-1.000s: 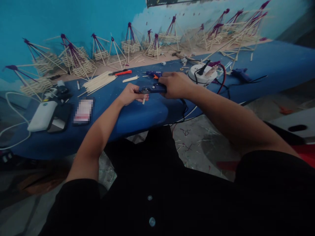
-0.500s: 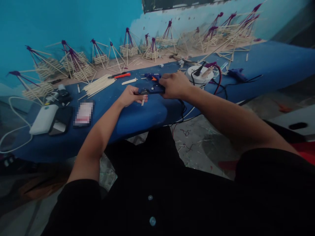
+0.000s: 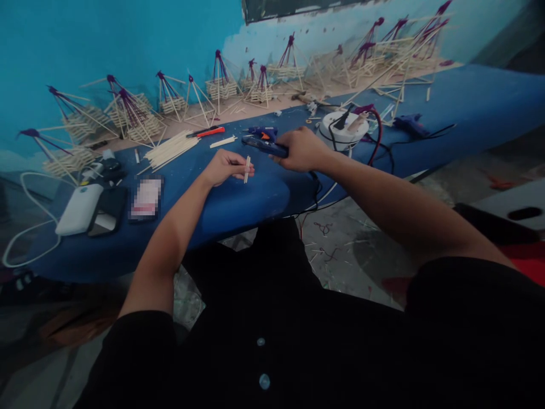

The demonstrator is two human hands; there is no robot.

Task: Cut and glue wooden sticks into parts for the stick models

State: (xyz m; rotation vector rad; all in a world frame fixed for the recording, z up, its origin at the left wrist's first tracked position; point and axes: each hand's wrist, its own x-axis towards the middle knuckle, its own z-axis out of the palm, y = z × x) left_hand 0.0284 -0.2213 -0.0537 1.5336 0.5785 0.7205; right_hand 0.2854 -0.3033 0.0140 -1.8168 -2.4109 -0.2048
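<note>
My left hand [image 3: 226, 167] is closed over the front part of the table, pinching a couple of short pale wooden sticks [image 3: 247, 173] that stand roughly upright between thumb and fingers. To its right, my right hand [image 3: 303, 149] wraps round the handle of a dark blue hand cutter [image 3: 266, 146]. The cutter's head points left, above and apart from the sticks. Just behind it lies a blue glue gun [image 3: 260, 133] with an orange trigger. Short cut sticks [image 3: 223, 142] and an orange-red utility knife [image 3: 212, 131] rest behind my left hand.
A pile of long sticks [image 3: 172, 150] lies left of centre. Several stick models with purple tops [image 3: 130, 108] line the wall. On the right stand a white round cable reel [image 3: 347, 129] and a second glue gun [image 3: 411, 125]. A phone [image 3: 146, 197] and white power bank [image 3: 79, 210] lie left.
The cutter has moved up and away from the sticks in my left hand, its head turning toward the back. My left hand has stayed nearly in place, and the sticks show more fully.
</note>
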